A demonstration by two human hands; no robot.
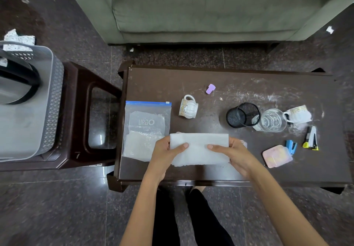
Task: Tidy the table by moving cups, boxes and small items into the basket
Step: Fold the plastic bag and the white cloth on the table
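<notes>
Left hand point(164, 151) pinches the left end of a white foam sheet point(199, 149), thumb on top, fingers under; right hand point(236, 153) grips the right end the same way. We hold it folded flat, just above the near edge of the table point(153, 81).

Going left to right: grey basket point(47, 96) sits on a dark stool point(80, 115), well apart from the table, with a round dark-rimmed thing already in it. Zip bag point(147, 129) lies flat at the table's left end, light and floppy, probably slippery; we'd pinch it by the blue seal strip. White cup point(188, 109) lies on its side, likely ceramic and fragile; take it by the handle or body. Small purple cap point(210, 88) behind it. Mesh pen holder point(242, 114) tipped over, light and stiff. Clear glass point(273, 120) touches it, breakable and smooth, so grip around the wall. Second cup point(297, 113) just beside. Pink case point(276, 155), blue stapler point(291, 146), yellow stapler point(312, 138) near the right end.

The sheet looks soft, near weightless; two-end hold suits it.
</notes>
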